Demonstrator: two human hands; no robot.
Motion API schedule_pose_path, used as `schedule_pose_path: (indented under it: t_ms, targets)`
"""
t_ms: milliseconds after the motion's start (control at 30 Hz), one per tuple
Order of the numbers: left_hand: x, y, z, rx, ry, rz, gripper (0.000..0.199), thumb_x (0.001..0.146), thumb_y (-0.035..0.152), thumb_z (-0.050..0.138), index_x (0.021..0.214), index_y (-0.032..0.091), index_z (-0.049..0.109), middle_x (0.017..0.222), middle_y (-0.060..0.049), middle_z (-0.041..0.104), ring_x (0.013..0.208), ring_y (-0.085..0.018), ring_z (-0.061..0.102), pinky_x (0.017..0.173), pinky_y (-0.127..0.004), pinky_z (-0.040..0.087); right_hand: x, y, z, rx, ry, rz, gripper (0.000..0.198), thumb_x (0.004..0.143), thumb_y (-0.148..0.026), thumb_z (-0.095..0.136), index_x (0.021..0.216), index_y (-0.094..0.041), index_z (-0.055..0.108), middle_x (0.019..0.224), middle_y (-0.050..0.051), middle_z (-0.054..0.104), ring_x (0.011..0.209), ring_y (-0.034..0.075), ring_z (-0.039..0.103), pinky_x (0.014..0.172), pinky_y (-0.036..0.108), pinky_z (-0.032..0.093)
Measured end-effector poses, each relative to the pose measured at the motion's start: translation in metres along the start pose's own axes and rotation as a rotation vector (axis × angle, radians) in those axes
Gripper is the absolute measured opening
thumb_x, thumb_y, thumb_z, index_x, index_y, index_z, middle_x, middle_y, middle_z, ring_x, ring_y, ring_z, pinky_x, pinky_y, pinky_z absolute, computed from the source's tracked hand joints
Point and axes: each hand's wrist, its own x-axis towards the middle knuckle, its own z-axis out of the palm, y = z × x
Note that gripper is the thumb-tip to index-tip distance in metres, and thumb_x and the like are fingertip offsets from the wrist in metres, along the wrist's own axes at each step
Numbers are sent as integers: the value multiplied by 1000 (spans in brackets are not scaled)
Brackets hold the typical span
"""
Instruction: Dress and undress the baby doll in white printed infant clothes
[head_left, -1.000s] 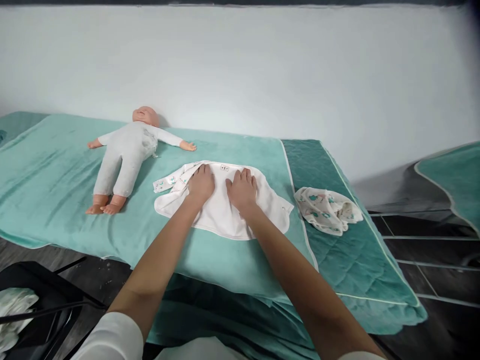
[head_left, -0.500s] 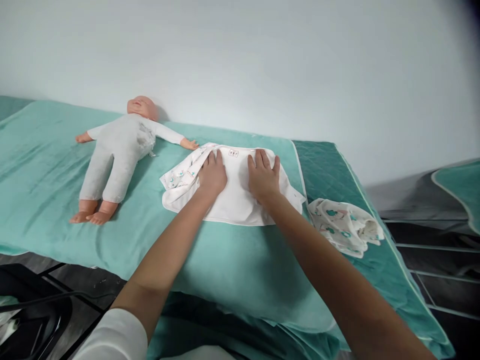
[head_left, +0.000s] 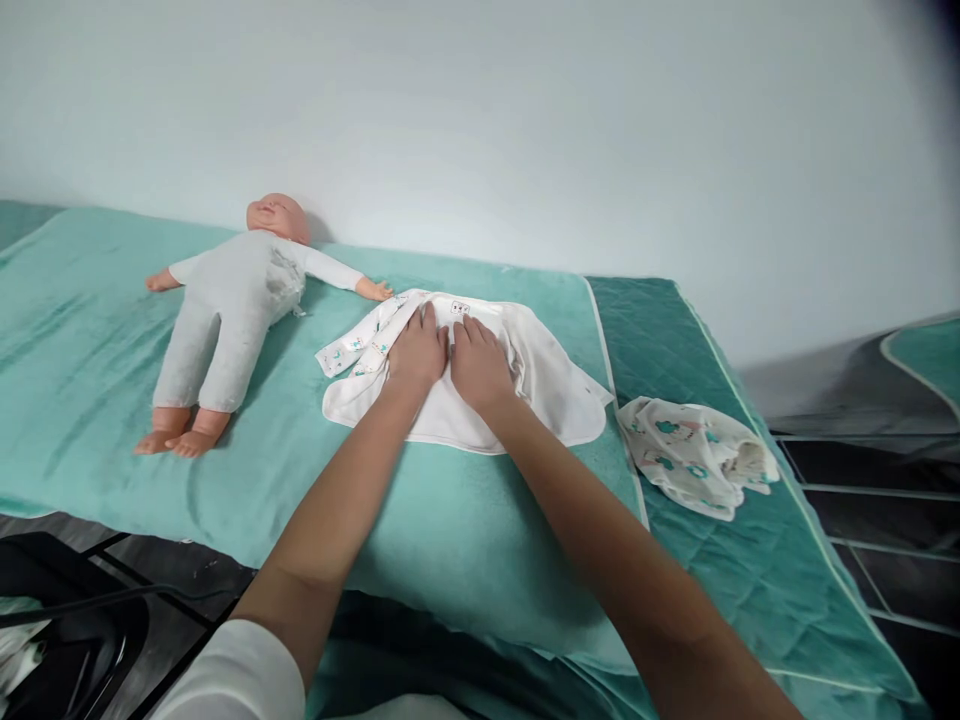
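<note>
A white baby shirt (head_left: pixel 555 370) lies spread on the green bed cover, its plain inner side up and a small label near the neckline. Printed cloth shows along its left sleeve. My left hand (head_left: pixel 417 348) rests flat on the shirt's left half, fingers pointing away from me. Close beside it, my right hand (head_left: pixel 480 362) lies flat on the middle of the shirt, below the label. The cloth is bunched into folds just right of that hand. Neither hand grips anything.
A baby doll (head_left: pixel 225 290) in a white body lies on its back at the left, one hand near the shirt. A crumpled printed garment (head_left: pixel 694 455) sits on the darker quilted cover (head_left: pixel 757 580) at the right. A black chair (head_left: pixel 82 620) stands at lower left. The wall borders the bed behind.
My right hand has slid left across the shirt, close to my left hand, and the cloth on the right has wrinkled. My left hand has barely moved.
</note>
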Motion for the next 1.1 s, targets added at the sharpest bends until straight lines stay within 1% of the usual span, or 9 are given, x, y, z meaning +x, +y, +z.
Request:
schedule_pose_path:
  t_ms: [67,133,300,433,633,767,867,1000,1100]
  targets:
    - [2,-4,0,-19,10,8,61,106,37,34,160,9,34,165,-19,38,155,-32,35,128,-44,32,5,-2,8,49,-3,101,54,107,-29,33,149,0,50,161,22,41,152,34,37,125,51,29]
    - [3,-8,-1,-39,6,12,60,106,36,34,159,8,37,165,-18,39,155,-33,35,128,-45,32,10,4,14,70,-3,162,61,107,-37,36,153,2,44,164,23,34,155,34,31,127,52,24]
    - [6,-12,-1,-64,-17,23,59,105,35,34,156,5,41,161,-21,44,153,-35,37,127,-46,33,16,22,16,70,-75,183,70,107,-44,32,160,2,34,169,19,25,159,31,22,131,46,19]
    - [8,-10,2,-65,-34,4,59,106,35,33,155,5,41,161,-22,43,154,-34,37,127,-48,32,17,20,16,64,-76,213,73,107,-46,30,160,3,31,169,20,23,160,32,19,131,47,19]
    - [5,-9,2,-34,-56,-16,62,106,38,29,158,5,37,164,-21,40,156,-32,34,130,-45,27,17,15,19,59,-62,200,72,106,-45,28,160,3,32,169,21,22,159,33,19,130,49,19]
    - [-11,-7,-4,35,-83,-2,65,107,39,26,159,2,33,165,-21,38,155,-32,34,129,-47,27,9,15,16,23,-84,181,72,107,-46,28,161,1,31,170,20,19,160,32,18,130,50,20]
    - [-30,-6,-10,89,-75,27,66,106,38,24,160,-1,32,166,-20,37,156,-31,34,129,-44,27,-2,15,12,-2,-98,128,71,107,-45,28,161,1,31,170,20,20,160,31,19,130,47,18]
    - [-51,-9,-15,134,-29,52,64,106,38,25,158,3,37,164,-16,41,153,-29,37,127,-43,31,-18,13,6,-13,-103,68,68,108,-42,27,160,0,34,169,20,23,159,31,22,129,47,22]
    - [-65,-12,-17,147,-11,81,62,106,38,27,156,5,41,165,-17,39,154,-31,35,128,-47,30,-33,10,2,-18,-111,41,67,108,-42,27,160,-1,34,169,19,23,159,31,23,129,48,23]
